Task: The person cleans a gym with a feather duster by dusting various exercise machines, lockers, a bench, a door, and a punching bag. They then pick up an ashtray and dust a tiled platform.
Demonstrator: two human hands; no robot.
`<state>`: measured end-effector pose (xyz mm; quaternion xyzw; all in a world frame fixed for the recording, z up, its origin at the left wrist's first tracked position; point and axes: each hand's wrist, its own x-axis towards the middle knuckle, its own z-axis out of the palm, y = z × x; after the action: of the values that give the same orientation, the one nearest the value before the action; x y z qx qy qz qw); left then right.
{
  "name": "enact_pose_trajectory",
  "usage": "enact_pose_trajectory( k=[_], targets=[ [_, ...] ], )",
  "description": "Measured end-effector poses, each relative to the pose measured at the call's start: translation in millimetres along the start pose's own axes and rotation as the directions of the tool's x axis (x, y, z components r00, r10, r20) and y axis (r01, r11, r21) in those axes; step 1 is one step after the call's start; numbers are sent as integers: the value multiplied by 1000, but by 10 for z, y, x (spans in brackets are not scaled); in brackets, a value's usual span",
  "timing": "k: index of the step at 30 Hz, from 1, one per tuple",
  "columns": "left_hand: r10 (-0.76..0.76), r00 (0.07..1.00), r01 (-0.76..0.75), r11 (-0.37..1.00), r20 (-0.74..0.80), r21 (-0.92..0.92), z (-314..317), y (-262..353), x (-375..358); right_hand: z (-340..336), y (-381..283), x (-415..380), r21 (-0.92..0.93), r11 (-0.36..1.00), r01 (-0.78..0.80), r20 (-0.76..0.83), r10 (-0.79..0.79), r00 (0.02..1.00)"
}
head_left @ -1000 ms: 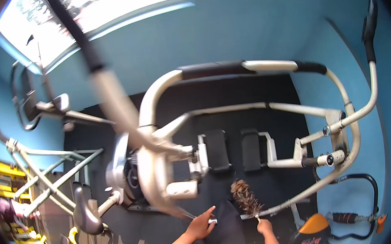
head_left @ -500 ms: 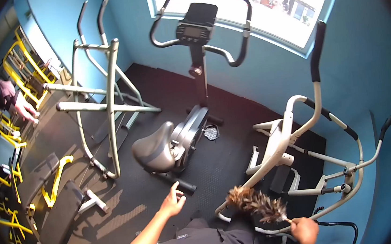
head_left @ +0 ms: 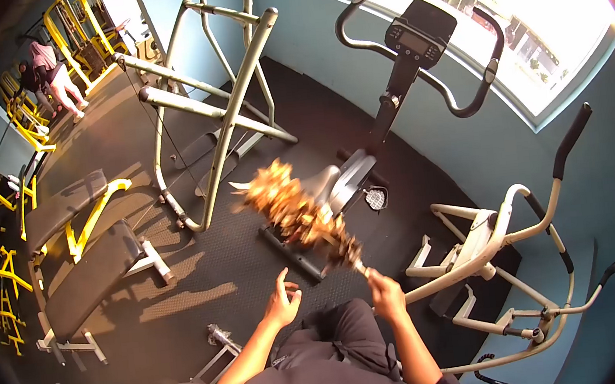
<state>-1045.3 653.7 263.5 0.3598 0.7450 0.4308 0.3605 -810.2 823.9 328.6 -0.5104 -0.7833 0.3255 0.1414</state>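
My right hand (head_left: 387, 295) is closed around the handle of a brown feather duster (head_left: 294, 212). The duster reaches up and to the left, its feathers lit by the sun and slightly smeared by motion. It overlaps the seat of the exercise bike (head_left: 356, 176), hiding most of it. My left hand (head_left: 283, 303) is held in the air below the bike's rear foot bar, empty, with its fingers apart.
A white elliptical machine (head_left: 476, 250) stands at the right, close to my right arm. Beyond the duster is a grey-framed walker machine (head_left: 223, 119). Padded benches (head_left: 93, 275) stand at the left. Farther back are people (head_left: 56, 79) near yellow gym machines (head_left: 82, 40).
My right hand has swung the duster left and up, from beside the elliptical to over the bike seat. The view has turned left, and a second person now shows at the back.
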Motion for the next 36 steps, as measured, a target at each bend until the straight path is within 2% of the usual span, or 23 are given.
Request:
enact_pose_trajectory(
  k=[1,3,5,6,7,9,11,12,13,15,17,19,20,21,23,25,26,28,30,31,32,33,36],
  targets=[
    [-9,1000,9,1000,8,8,-47,-6,-31,201,177,175,-16,1000,-3,-174,1,985],
    [40,999,-39,999,-30,5,-108,5,10,268,323,613,206,912,-356,-176,392,903],
    [15,999,-14,1000,-48,17,-214,4,80,314,446,862,298,890,-345,-257,423,869],
    [2,997,0,1000,-74,23,-260,-8,124,267,334,873,219,956,-194,-337,261,905],
    [-12,995,15,1000,-98,28,-286,-24,172,195,225,879,236,967,-100,-233,156,960],
    [-42,985,45,999,-169,17,-294,-78,355,210,174,797,-104,983,151,-49,-156,987],
    [-125,962,73,974,-243,-215,-223,-455,598,121,24,735,-158,938,308,155,-284,946],
    [-355,867,220,902,-351,-371,-119,-767,754,54,-36,774,-212,913,350,225,-303,926],
    [-440,880,318,827,-181,-463,-279,-488,840,69,-41,843,-202,918,340,226,-294,929],
    [-577,804,379,680,-140,-628,-382,-176,1046,99,-27,945,-215,961,175,82,-160,984],
    [-572,806,341,657,-151,-672,-427,-206,1267,194,-107,1026,-152,980,125,-46,-133,990],
    [-610,777,333,610,-157,-719,-515,-171,1461,-6,-307,1053,-200,956,213,182,-178,967],
    [-667,726,348,567,-168,-746,-541,-344,1546,-29,-308,1043,-203,958,201,182,-164,969],
    [-426,901,148,475,-80,-868,-509,-880,1711,-56,-278,1001,-213,946,246,227,-197,954],
    [-667,740,299,448,-92,-843,-707,-83,1839,-4,-209,899,-229,933,278,263,-216,940],
    [-611,791,311,453,-37,-835,-847,-15,2044,219,-57,686,-110,994,12,-97,-23,995],
    [-553,832,316,536,-43,-783,-890,-10,2141,332,-40,539,-98,995,1,-168,-18,986],
    [-466,882,314,688,-67,-654,-917,30,2374,484,-146,163,-152,987,43,-128,-63,990],
    [-314,943,301,664,111,-684,-1018,-12,2600,615,-453,-234,-210,977,28,-46,-38,998],
    [-374,876,435,337,305,-835,-1091,-1,2725,700,-662,-387,-238,970,-47,-17,44,999],
    [-369,781,528,-40,504,-848,-1145,-6,2849,815,-809,-485,-224,957,-184,-143,155,978],
    [-516,714,532,-40,473,-846,-1150,-80,2994,940,-905,-596,-205,916,-346,-221,301,928],
    [-431,662,665,-41,613,-746,-1219,-73,3080,1439,-1227,-629,137,773,-619,-498,594,632]
  ],
)
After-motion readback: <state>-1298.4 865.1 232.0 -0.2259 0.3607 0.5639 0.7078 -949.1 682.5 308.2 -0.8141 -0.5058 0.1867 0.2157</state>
